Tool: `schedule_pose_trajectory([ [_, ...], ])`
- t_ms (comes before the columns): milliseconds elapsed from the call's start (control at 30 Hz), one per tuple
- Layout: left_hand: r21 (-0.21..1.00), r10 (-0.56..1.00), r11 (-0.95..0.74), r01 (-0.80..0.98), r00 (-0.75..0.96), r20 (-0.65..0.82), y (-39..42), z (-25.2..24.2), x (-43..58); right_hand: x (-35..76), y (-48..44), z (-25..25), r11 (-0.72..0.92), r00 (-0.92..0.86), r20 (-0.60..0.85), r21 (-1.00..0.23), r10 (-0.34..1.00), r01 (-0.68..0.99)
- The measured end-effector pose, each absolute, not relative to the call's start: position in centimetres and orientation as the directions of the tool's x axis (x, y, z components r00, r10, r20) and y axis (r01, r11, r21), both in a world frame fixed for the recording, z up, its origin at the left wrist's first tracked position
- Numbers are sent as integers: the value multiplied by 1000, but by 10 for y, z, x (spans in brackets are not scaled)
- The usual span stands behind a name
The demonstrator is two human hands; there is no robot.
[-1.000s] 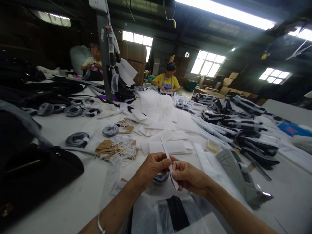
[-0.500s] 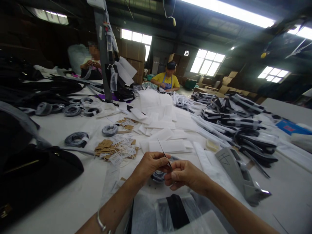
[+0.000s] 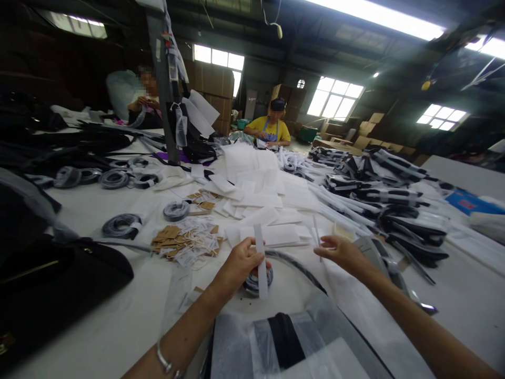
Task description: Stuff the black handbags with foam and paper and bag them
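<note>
My left hand (image 3: 246,260) is closed, pinching a narrow white strip (image 3: 260,279) that stands nearly upright between thumb and fingers. Off to the right, my right hand (image 3: 339,252) pinches a thin pale strip (image 3: 316,231), seen almost edge-on; its exact kind is unclear. Just behind and below my left fingers lies a coiled strap (image 3: 251,287) in clear wrap, partly covered. A dark, plastic-wrapped strap (image 3: 302,268) curves across the table between the hands. Closest to me is a plastic-covered item with a black band (image 3: 287,337) across it.
A grey tape dispenser (image 3: 373,255) stands partly behind my right forearm. Brown tags (image 3: 169,239) with strings lie left of a pile of white sheets (image 3: 252,173). A black bag (image 3: 67,289) sits at left, wrapped straps (image 3: 410,226) at right. Two people work across the table.
My hands have moved apart, the right one going right with a thin pale strip. The strip in my left hand has turned its flat white face toward me.
</note>
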State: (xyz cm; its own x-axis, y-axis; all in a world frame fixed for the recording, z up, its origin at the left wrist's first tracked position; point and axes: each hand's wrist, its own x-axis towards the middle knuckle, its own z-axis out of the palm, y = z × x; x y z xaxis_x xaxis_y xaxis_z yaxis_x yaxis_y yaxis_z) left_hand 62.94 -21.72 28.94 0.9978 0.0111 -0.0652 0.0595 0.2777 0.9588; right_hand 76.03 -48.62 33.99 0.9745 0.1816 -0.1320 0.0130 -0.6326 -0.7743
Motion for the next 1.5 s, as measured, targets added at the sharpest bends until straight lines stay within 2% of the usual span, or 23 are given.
schedule_pose_trajectory([
  [67, 986, 49, 165, 1, 999, -10, -221, 292, 628, 763, -485, 345, -727, 987, 50, -671, 154, 148],
  [100, 995, 74, 100, -25, 997, 18, -224, 293, 627, 757, -478, 347, -706, 977, 49, -684, 207, 184],
  [167, 997, 118, -26, -68, 991, 71, -230, 295, 625, 735, -454, 348, -555, 913, -83, -814, 400, 169],
  [233, 985, 128, -142, -98, 985, 117, -234, 296, 623, 710, -424, 345, -356, 795, -158, -931, 586, 77],
  [300, 963, 101, -242, -120, 984, 148, -232, 298, 621, 691, -399, 342, -233, 743, -164, -972, 649, -11],
  [367, 930, 63, -342, -135, 984, 166, -223, 299, 621, 684, -387, 341, -167, 776, -146, -984, 613, -53],
  [433, 840, 64, -529, -116, 982, 176, -210, 299, 622, 685, -386, 341, -126, 833, -101, -991, 544, -38],
  [500, 668, 85, -744, -36, 985, 148, -198, 295, 623, 687, -391, 342, -109, 868, -46, -994, 494, 9],
  [567, 515, 107, -856, 45, 990, 92, -193, 288, 624, 684, -395, 340, -105, 875, -9, -993, 484, 48],
  [667, 466, 130, -880, 96, 991, 42, -197, 275, 627, 672, -395, 328, -74, 866, 60, -991, 497, 111],
  [733, 458, 147, -882, 112, 988, 41, -203, 267, 629, 665, -394, 317, -104, 841, 127, -972, 526, 211],
  [867, 446, 161, -887, 124, 986, 45, -208, 263, 633, 662, -398, 301, -283, 723, 226, -813, 652, 509],
  [967, 445, 162, -887, 122, 985, 53, -204, 266, 633, 665, -403, 297, -336, 669, 215, -732, 711, 592],
  [1067, 435, 163, -893, 120, 985, 64, -201, 271, 631, 665, -402, 301, -356, 696, 159, -767, 701, 534],
  [1267, 377, 132, -921, 95, 988, 75, -203, 282, 629, 664, -394, 323, -411, 811, -21, -870, 585, 274],
  [1500, 297, 98, -952, 67, 991, 89, -207, 295, 625, 671, -382, 334, -275, 829, -174, -961, 531, -26],
])
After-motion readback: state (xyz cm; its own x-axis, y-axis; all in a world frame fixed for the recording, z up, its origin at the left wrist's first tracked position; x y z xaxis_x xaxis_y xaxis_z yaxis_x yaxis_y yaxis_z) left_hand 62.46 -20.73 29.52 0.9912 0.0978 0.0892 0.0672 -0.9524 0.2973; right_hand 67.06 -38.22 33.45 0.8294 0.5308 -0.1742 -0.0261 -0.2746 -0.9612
